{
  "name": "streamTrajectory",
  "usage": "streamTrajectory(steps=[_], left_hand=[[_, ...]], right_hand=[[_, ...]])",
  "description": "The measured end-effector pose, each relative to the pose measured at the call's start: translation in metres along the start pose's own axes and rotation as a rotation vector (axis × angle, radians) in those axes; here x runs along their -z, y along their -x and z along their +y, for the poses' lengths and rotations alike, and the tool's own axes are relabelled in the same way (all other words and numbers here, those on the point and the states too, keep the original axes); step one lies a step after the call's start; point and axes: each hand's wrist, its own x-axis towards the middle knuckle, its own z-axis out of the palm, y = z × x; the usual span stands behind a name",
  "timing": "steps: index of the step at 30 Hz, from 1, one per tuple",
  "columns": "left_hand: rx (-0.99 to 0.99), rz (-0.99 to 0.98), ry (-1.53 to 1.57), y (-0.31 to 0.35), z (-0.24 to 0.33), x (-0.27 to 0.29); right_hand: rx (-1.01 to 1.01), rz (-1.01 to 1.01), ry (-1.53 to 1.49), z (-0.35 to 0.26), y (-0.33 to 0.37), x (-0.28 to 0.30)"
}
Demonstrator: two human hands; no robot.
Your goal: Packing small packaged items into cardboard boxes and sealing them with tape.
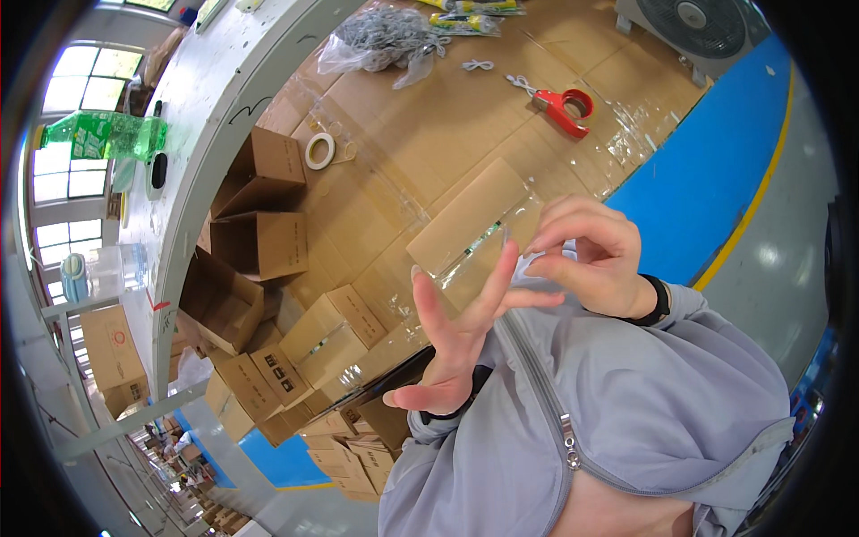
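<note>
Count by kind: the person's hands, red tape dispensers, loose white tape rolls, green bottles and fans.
Left hand and right hand: 2
Red tape dispenser: 1
White tape roll: 1
Green bottle: 1
Fan: 1
Total: 6

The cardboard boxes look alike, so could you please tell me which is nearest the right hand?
It is the closed, taped box lying by itself beside the right hand; the other boxes are grouped farther left, several of them open.

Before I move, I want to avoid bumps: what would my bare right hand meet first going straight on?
Your bare right hand points leftward, so it would probably meet your bare, spread left hand first; they look very close, though depth is unclear.
</note>
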Motion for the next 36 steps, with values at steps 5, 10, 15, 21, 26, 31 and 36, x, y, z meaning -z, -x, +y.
streamTrajectory(steps=[5,10,15,21,26,31,36], left_hand=[[-0.001,0.011,-0.017,0.0001,-0.0015,-0.0021],[-0.005,0.017,-0.028,0.0009,-0.0018,-0.0029],[-0.001,0.001,-0.050,0.0009,-0.0023,-0.0016],[-0.008,-0.025,-0.056,0.0001,-0.0022,-0.0008],[-0.010,-0.023,-0.066,0.0000,-0.0031,-0.0004],[-0.001,-0.015,-0.067,-0.0005,-0.0032,-0.0005],[-0.010,-0.029,-0.070,-0.0006,-0.0040,-0.0011]], right_hand=[[0.011,0.011,-0.003,0.0012,0.0000,-0.0019],[-0.008,0.027,-0.016,-0.0012,-0.0005,-0.0037],[-0.020,0.024,0.025,0.0003,-0.0011,-0.0032],[-0.033,0.034,0.034,-0.0005,-0.0012,-0.0030],[-0.047,0.041,0.018,-0.0001,-0.0016,-0.0033],[-0.053,0.045,0.011,0.0009,-0.0002,-0.0026],[-0.059,0.037,0.001,0.0004,0.0006,-0.0015]])
